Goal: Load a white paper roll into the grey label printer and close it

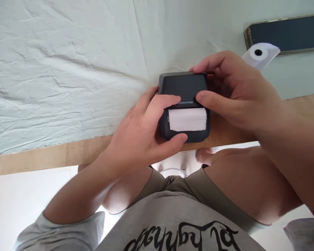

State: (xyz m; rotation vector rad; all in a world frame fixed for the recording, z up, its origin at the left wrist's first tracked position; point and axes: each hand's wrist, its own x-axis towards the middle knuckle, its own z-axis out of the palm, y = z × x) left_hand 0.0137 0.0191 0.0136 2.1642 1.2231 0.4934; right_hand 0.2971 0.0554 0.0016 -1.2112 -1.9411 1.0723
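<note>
L hand (pixel 142 127) grips the left side of a small black printer (pixel 183 105), index finger laid on the lid (pixel 183 85), thumb on the front near the bottom edge, w/ pale cloth (pixel 68 69) & a bare wood table edge (pixel 49 153) off to the left. Printer's mid-view, at the table edge; can't tell if it's resting or lifted. Lid looks shut, w/ a short white paper strip (pixel 187 119) lying flat over the front, just below the lettering. R hand (pixel 242 89) grasps the upper right corner, thumb on the lid, fingers round the far side, tips partly hidden. Beyond it, a white roll (pixel 258 54) sits by a dark phone (pixel 290 33). Step in hand is prob. handling the printer around its lid; next move likely calls for L hand to steady the body & R to work the lid edge w/o snagging the strip.
</note>
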